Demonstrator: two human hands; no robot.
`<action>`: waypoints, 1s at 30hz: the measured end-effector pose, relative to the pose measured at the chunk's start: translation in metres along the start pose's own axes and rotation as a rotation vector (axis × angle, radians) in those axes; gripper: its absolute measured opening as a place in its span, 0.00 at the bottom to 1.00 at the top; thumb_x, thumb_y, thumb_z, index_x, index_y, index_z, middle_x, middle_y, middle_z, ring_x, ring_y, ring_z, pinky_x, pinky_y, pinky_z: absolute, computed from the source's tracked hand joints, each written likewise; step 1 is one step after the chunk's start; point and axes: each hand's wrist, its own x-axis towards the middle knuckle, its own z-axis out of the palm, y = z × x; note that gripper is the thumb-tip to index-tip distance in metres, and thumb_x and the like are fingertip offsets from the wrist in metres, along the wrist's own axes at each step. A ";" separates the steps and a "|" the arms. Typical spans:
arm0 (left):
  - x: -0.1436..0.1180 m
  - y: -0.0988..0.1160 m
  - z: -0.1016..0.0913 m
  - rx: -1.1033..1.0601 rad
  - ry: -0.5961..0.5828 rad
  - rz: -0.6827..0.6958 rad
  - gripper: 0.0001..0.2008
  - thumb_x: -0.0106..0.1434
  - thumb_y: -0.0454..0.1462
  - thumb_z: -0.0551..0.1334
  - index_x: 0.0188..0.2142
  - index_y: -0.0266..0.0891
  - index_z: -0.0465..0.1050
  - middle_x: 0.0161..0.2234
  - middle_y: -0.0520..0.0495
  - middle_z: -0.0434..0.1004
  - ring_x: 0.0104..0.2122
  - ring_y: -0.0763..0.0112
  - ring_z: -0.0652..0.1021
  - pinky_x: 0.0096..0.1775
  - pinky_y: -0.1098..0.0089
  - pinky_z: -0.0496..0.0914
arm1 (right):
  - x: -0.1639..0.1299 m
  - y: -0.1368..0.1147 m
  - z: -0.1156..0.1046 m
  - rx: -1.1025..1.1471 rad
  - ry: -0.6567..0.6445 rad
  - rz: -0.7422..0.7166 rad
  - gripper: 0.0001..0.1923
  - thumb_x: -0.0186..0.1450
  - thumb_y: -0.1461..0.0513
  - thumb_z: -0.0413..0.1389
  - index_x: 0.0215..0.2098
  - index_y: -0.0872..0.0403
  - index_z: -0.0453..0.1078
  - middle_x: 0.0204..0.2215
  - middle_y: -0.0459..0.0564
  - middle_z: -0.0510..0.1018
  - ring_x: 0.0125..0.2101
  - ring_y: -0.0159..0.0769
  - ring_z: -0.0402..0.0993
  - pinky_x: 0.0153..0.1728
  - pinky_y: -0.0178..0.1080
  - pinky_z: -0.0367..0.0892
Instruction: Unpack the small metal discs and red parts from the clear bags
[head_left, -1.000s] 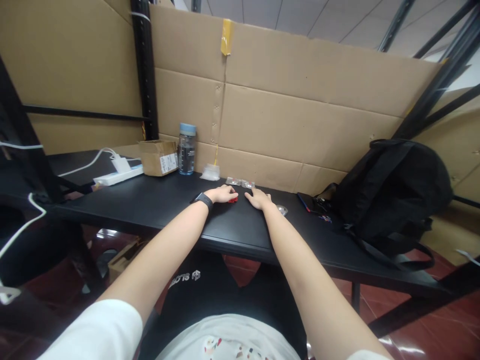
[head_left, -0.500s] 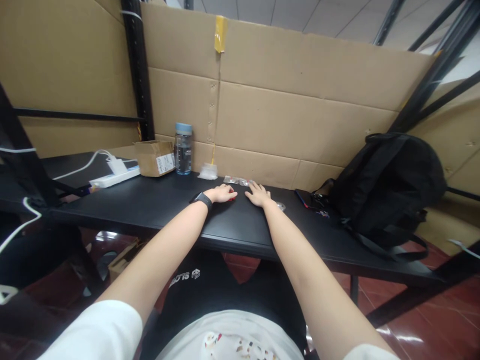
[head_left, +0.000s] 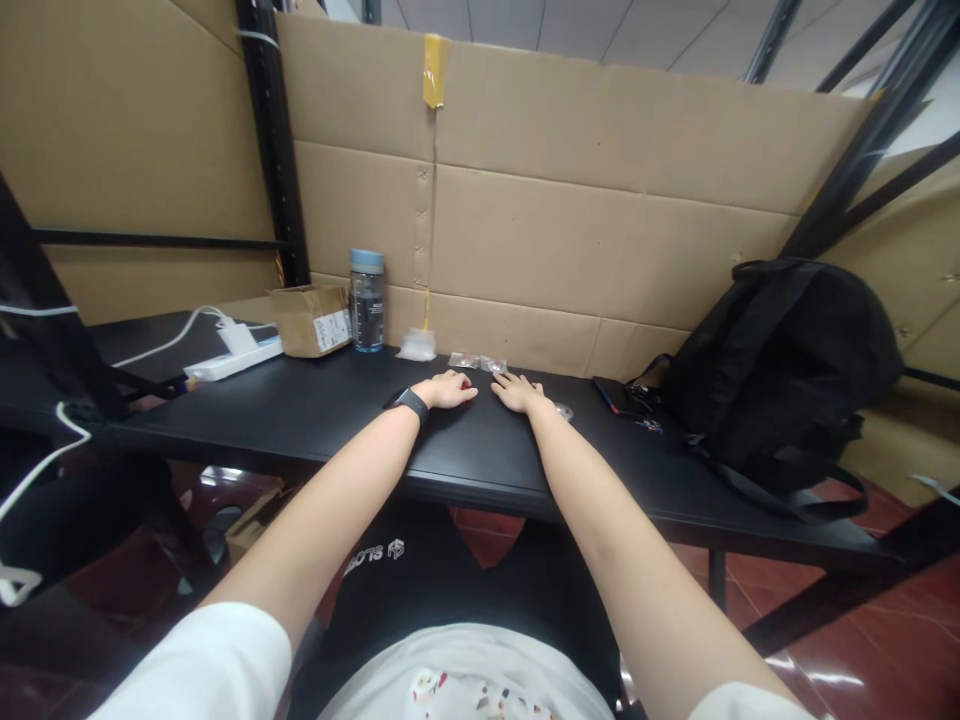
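Observation:
My left hand point(head_left: 450, 390), with a dark watch on its wrist, is closed over the black table. A small red object point(head_left: 466, 383) shows between its thumb and fingers; its kind is too small to make out. Beside it my right hand point(head_left: 519, 392) rests palm down with the fingers spread, holding nothing visible. Just beyond my fingertips lie two small clear plastic packets, a left packet point(head_left: 463, 360) and a right packet point(head_left: 493, 365). A round clear item point(head_left: 564, 411) is partly hidden by my right wrist.
Along the back stand a cardboard box point(head_left: 310, 320), a blue-capped water bottle point(head_left: 367, 302) and a stack of clear bags point(head_left: 417, 345). A white power strip point(head_left: 234, 360) lies left. A phone point(head_left: 609, 396) and a black backpack point(head_left: 780, 380) sit right. Cardboard walls point(head_left: 555, 240) the back.
My left hand has turned slightly, and the red object now shows higher between thumb and fingers. My right hand stays flat in nearly the same place. The camera view has shifted a little.

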 end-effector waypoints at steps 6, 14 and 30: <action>-0.001 0.002 0.000 -0.013 0.004 -0.013 0.32 0.68 0.56 0.51 0.61 0.37 0.68 0.64 0.33 0.66 0.59 0.52 0.73 0.58 0.61 0.66 | -0.001 0.000 0.000 0.020 0.035 0.014 0.35 0.73 0.42 0.36 0.75 0.39 0.43 0.76 0.50 0.40 0.72 0.55 0.42 0.66 0.61 0.43; -0.002 0.005 0.001 -0.016 0.022 -0.033 0.34 0.66 0.58 0.53 0.63 0.39 0.65 0.65 0.34 0.65 0.59 0.50 0.73 0.58 0.60 0.66 | -0.002 -0.003 0.000 0.034 0.082 0.021 0.35 0.72 0.42 0.37 0.73 0.44 0.52 0.74 0.56 0.46 0.71 0.54 0.48 0.65 0.61 0.46; -0.002 0.005 0.000 0.007 0.001 -0.017 0.35 0.67 0.56 0.52 0.64 0.37 0.65 0.65 0.34 0.65 0.60 0.52 0.73 0.59 0.62 0.66 | -0.004 0.004 0.003 0.028 0.276 -0.047 0.31 0.72 0.49 0.48 0.70 0.49 0.56 0.69 0.59 0.60 0.66 0.58 0.57 0.60 0.61 0.58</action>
